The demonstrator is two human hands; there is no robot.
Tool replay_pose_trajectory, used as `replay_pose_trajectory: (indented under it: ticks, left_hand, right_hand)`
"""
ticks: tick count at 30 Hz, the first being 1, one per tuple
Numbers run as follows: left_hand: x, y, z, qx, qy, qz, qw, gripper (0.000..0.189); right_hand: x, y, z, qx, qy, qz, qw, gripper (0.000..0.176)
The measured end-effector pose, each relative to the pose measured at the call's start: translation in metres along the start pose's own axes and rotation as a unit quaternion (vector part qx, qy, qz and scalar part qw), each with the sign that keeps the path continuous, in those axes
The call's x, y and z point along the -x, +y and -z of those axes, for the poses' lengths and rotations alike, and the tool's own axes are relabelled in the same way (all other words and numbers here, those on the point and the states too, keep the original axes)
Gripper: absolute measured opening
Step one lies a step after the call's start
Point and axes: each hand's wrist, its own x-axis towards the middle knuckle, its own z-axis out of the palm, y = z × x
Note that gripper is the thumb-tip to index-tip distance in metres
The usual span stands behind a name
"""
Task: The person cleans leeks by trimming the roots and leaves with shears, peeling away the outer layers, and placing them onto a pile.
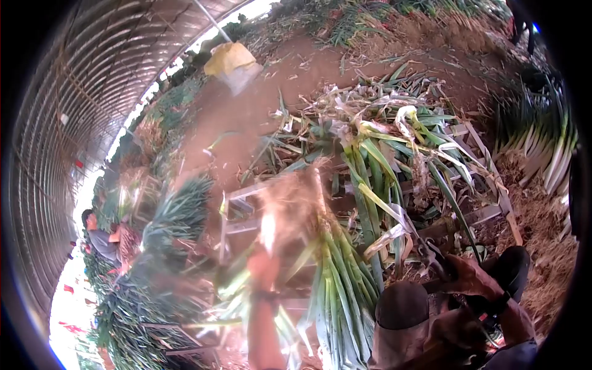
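Note:
My left hand is smeared by motion but appears closed around a leek, whose bright white stem rises above the fingers. Its blurred roots blend with other roots above. Just right of it, a bundle of leeks lies with green leaves toward me and roots pointing away. My right hand is closed beside my knee, around a dark hand tool whose exact kind I cannot make out. Stripped leek leaves hang and lie beyond the tool.
A wooden frame borders the heap of leaves. Standing leeks are at the right, and more leeks pile up at left. A person sits beyond that pile. A yellowish bag-like thing hangs from a pole.

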Motion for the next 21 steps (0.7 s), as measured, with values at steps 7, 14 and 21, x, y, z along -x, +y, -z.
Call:
replay_pose_trajectory:
  ticks: [7,14,21]
  left_hand:
    - [0.04,0.002,0.143,0.185,0.171,-0.011,0.968,0.053]
    - [0.077,0.068,0.288,0.038,0.196,-0.046,0.979,0.042]
    - [0.121,0.197,0.338,0.025,0.049,-0.102,0.993,0.04]
  right_hand:
    - [0.02,-0.014,0.016,-0.076,0.061,0.124,0.988,0.053]
    - [0.047,0.01,0.03,-0.124,0.115,0.183,0.969,0.067]
    - [0.06,0.041,0.036,-0.117,0.201,0.286,0.929,0.076]
